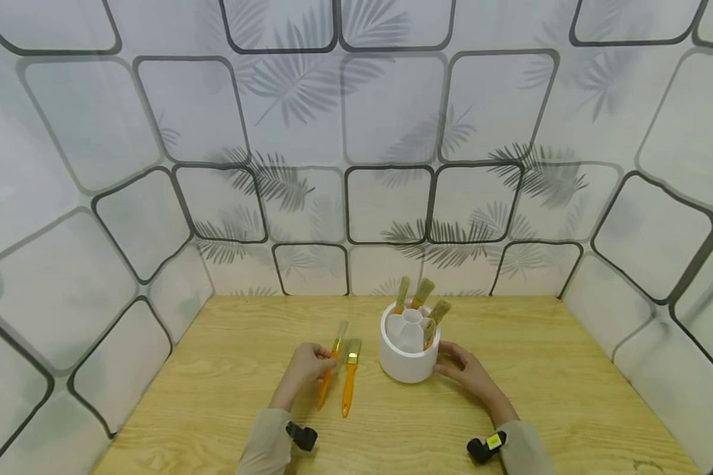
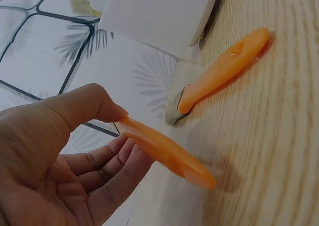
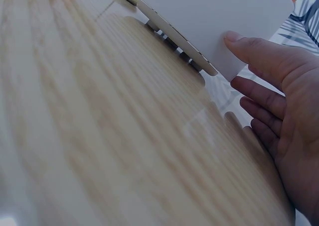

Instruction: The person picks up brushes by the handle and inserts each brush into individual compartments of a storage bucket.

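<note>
My left hand point(image 1: 306, 371) pinches a paintbrush point(image 2: 167, 149) by its orange handle, between thumb and fingers. In the left wrist view that handle is raised off the wood, its shadow below it. Just right of it, a second paintbrush point(image 1: 348, 389) with an orange handle lies on the table, bristles pointing away. Further right stands a white round organizer point(image 1: 408, 368) with a central tube and compartments; several paintbrushes point(image 1: 423, 291) stand in it, bristles up. My right hand point(image 1: 465, 375) is at the organizer's right side, thumb and fingers extended, fingertips at its wall.
The light wood table point(image 1: 226, 369) runs back to a wall covering point(image 1: 309, 198) patterned with dark outlines and grey leaves. Similar walls close in on the left and right. Each wrist carries a small black camera point(image 1: 302, 436).
</note>
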Tool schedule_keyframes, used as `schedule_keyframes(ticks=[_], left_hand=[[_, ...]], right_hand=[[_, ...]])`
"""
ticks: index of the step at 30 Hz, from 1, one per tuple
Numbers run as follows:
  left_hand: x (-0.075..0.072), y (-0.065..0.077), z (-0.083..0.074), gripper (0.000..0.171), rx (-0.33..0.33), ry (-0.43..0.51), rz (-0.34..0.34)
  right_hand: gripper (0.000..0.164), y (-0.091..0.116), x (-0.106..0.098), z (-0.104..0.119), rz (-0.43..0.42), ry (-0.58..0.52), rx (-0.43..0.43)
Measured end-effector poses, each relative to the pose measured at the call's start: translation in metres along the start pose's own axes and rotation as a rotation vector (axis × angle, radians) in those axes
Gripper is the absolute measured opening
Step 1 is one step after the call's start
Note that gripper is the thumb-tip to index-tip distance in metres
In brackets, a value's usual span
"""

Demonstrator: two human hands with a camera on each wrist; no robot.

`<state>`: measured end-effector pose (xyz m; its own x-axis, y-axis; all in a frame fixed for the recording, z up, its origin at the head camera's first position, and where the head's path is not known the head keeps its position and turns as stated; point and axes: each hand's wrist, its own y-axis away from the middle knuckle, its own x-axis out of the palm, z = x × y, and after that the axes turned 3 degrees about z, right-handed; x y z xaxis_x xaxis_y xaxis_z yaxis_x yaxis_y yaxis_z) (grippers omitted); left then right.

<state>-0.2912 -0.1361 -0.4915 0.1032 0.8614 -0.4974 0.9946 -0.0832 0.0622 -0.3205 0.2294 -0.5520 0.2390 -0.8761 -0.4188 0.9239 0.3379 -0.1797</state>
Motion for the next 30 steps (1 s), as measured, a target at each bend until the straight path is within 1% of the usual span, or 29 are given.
schedule_keyframes(ticks=[6, 14, 21, 24, 30], left_hand=[[0.0, -0.002, 0.001, 0.018, 0.006, 0.014, 0.004], [0.001, -0.004, 0.0, 0.02, 0.021, 0.043, -0.009], [0.003, -0.004, -0.002, 0.019, 0.016, 0.045, -0.018], [0.003, -0.005, -0.002, 0.018, 0.026, 0.043, -0.017], [0.003, -0.006, -0.004, 0.018, 0.052, 0.053, -0.008]], right_hand=[[0.054, -0.001, 0.0, 0.0, 0.016, -0.01, 0.005], [0.053, 0.001, -0.001, 0.001, 0.003, 0.002, -0.007], [0.053, 0.009, -0.002, 0.031, 0.018, -0.031, 0.003], [0.054, 0.01, -0.002, 0.035, 0.022, -0.021, 0.015], [0.053, 0.009, -0.002, 0.035, 0.023, -0.01, 0.018]])
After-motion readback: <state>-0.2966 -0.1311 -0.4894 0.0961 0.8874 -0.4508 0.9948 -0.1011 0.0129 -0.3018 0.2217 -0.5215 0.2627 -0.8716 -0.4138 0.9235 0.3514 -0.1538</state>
